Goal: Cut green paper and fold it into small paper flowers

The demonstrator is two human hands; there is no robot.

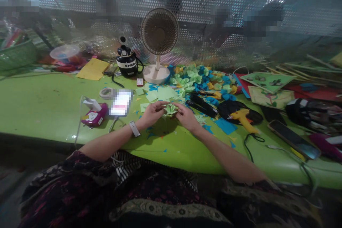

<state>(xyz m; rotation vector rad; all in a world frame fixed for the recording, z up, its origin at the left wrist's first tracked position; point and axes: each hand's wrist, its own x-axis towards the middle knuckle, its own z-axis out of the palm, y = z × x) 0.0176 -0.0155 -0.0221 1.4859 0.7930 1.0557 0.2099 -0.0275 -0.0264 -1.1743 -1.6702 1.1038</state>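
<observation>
A light green folded paper flower (170,109) is held between my two hands, just above the near part of the green table. My left hand (153,114), with a watch (134,128) on its wrist, has its fingers closed on the flower's left side. From the right, my right hand (186,117) pinches the other side. Behind the hands lie light green paper sheets (167,93) and small scraps. A black stapler (203,106) rests to the right of my right hand.
A fan (159,32) stands at the back beside a black bottle (127,62). A pile of paper flowers (192,76) spreads to its right. A lit phone (121,102) and purple box (94,115) sit left; a yellow glue gun (244,118) and dark phone (294,139) lie right.
</observation>
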